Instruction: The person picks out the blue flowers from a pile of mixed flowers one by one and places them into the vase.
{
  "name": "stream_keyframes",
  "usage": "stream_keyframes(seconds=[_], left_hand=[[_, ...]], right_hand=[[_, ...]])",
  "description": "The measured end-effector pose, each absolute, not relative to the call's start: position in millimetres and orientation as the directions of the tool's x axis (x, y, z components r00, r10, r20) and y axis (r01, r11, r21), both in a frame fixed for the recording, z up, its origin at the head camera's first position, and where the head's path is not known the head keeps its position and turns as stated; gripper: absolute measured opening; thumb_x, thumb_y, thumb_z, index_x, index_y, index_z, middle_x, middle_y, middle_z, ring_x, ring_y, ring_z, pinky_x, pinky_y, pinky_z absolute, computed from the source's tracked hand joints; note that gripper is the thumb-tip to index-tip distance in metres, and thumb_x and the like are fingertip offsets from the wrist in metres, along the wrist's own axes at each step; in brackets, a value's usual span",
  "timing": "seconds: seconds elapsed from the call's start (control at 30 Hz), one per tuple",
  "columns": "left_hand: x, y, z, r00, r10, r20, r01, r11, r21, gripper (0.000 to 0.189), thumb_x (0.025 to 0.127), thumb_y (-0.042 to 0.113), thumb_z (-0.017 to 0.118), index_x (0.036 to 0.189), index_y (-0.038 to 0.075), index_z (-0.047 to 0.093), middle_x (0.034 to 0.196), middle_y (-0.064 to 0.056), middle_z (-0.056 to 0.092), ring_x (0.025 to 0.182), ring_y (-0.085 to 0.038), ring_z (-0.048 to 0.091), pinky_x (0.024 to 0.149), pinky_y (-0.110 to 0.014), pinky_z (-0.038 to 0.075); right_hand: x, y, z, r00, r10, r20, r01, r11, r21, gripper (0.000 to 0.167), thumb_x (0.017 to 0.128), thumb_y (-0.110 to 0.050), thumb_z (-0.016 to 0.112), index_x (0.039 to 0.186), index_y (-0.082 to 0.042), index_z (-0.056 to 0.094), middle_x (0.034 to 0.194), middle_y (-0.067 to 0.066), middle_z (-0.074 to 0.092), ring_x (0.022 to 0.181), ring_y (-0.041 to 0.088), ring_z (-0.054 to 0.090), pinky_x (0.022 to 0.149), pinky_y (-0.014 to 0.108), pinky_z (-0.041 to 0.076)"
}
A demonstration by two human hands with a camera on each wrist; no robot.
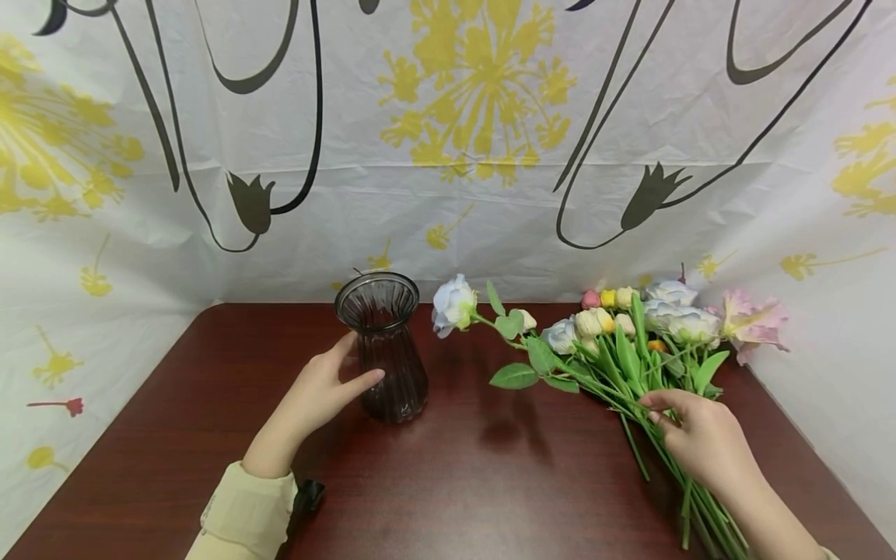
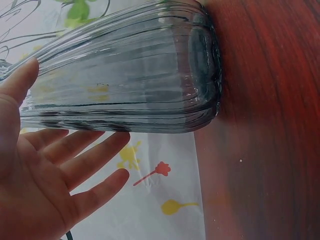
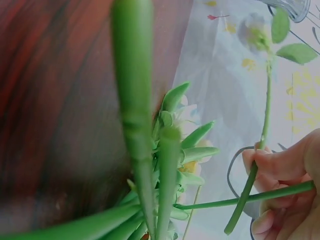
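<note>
A smoky ribbed glass vase [image 1: 392,365] stands upright on the table, left of centre. My left hand [image 1: 318,393] is beside it, thumb across its near side and fingers towards its neck. In the left wrist view the fingers [image 2: 97,165] are fairly straight, with some tips at the glass edge. My right hand [image 1: 703,435] pinches the stem of a pale blue rose [image 1: 455,303] between thumb and fingertips. That bloom points left towards the vase, above the table. In the right wrist view another green stem [image 3: 280,194] crosses by the curled fingers; whether they hold it is unclear.
Under and beside the right hand lies a bunch of artificial flowers [image 1: 682,320] with long green stems [image 1: 707,517], including a pink lily [image 1: 752,320]. A dark object [image 1: 308,496] sits by the left sleeve. A patterned cloth [image 1: 448,225] hangs behind the red-brown table [image 1: 490,498].
</note>
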State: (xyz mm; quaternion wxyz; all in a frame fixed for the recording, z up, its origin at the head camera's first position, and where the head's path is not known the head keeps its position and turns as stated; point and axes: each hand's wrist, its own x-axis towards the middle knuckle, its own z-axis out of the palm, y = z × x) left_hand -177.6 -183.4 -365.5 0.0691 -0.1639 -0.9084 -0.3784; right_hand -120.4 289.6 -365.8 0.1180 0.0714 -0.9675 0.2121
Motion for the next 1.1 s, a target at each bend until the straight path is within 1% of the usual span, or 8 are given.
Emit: stream_keyframes(seconds=[0.27,0.33,0.43,0.57,0.8,0.93,1.03,1.1], left_hand=[[-177.1,-182.7,-365.3,-0.936,0.253,0.243,0.351,0.649,0.675,0.073,0.088,0.046,0.067,0.147,0.016,0.037,0.122,-0.009,0.061,0.111,-0.028,0.059,0.092,-0.053,0.044],[-177.2,-182.7,-365.4,-0.936,0.254,0.243,0.351,0.649,0.675,0.073,0.088,0.046,0.067,0.147,0.015,0.036,0.122,-0.01,0.061,0.111,-0.029,0.059,0.092,-0.053,0.044],[-177.3,-182.8,-365.3,-0.938,0.253,0.238,0.347,0.65,0.676,0.074,0.088,0.046,0.066,0.147,0.015,0.035,0.123,-0.01,0.061,0.112,-0.029,0.059,0.092,-0.053,0.044],[-177.4,-182.9,-365.1,-0.941,0.251,0.227,0.338,0.652,0.679,0.076,0.088,0.047,0.066,0.149,0.014,0.034,0.125,-0.012,0.06,0.113,-0.03,0.058,0.093,-0.053,0.044],[-177.8,-183.5,-364.9,-0.943,0.251,0.219,0.332,0.658,0.676,0.078,0.088,0.048,0.065,0.15,0.014,0.032,0.129,-0.011,0.058,0.115,-0.029,0.057,0.093,-0.054,0.044],[-177.6,-183.6,-364.7,-0.942,0.25,0.222,0.334,0.659,0.674,0.077,0.088,0.048,0.065,0.15,0.014,0.032,0.128,-0.011,0.058,0.114,-0.029,0.057,0.093,-0.053,0.044],[-177.3,-183.7,-364.7,-0.943,0.25,0.222,0.333,0.66,0.673,0.077,0.088,0.048,0.065,0.149,0.014,0.033,0.128,-0.011,0.059,0.114,-0.029,0.058,0.093,-0.053,0.044],[-177.1,-183.7,-364.6,-0.943,0.25,0.222,0.333,0.66,0.673,0.077,0.088,0.048,0.065,0.149,0.014,0.033,0.128,-0.011,0.059,0.114,-0.029,0.058,0.093,-0.053,0.044]], right_hand=[[-119.3,287.9,-361.6,-0.956,-0.03,0.291,-0.164,0.88,-0.446,0.018,0.085,-0.001,0.068,0.102,-0.005,0.072,0.087,0.005,0.07,0.047,0.009,0.036,0.044,0.028,0.029],[-119.5,286.7,-359.6,-0.958,-0.013,0.286,-0.151,0.871,-0.467,0.018,0.086,-0.002,0.067,0.103,-0.005,0.071,0.081,0.005,0.068,0.046,0.009,0.033,0.042,0.027,0.028],[-119.7,284.8,-356.9,-0.961,0.011,0.275,-0.135,0.851,-0.507,0.018,0.087,-0.002,0.066,0.105,-0.004,0.071,0.062,0.002,0.056,0.044,0.009,0.029,0.039,0.026,0.027],[-119.6,282.1,-353.9,-0.959,0.028,0.28,-0.139,0.819,-0.557,0.017,0.088,-0.003,0.067,0.104,-0.003,0.071,0.057,0.0,0.045,0.046,0.008,0.028,0.04,0.026,0.026],[-122.2,277.3,-347.1,-0.964,0.05,0.261,-0.129,0.771,-0.624,0.018,0.09,-0.006,0.067,0.107,-0.001,0.07,0.06,0.001,0.039,0.052,0.01,0.03,0.043,0.028,0.026],[-123.9,275.6,-344.8,-0.957,0.067,0.281,-0.137,0.752,-0.645,0.019,0.091,-0.008,0.066,0.108,-0.001,0.07,0.078,0.008,0.062,0.062,0.005,0.044,0.046,0.025,0.035],[-124.8,274.6,-343.2,-0.954,0.073,0.29,-0.15,0.724,-0.673,0.02,0.091,-0.008,0.065,0.109,0.001,0.069,0.092,0.01,0.069,0.075,-0.004,0.051,0.055,0.02,0.043],[-125.3,273.7,-341.6,-0.956,0.076,0.282,-0.151,0.696,-0.702,0.022,0.092,-0.009,0.065,0.111,0.002,0.068,0.092,0.008,0.07,0.08,-0.008,0.053,0.06,0.016,0.045]])
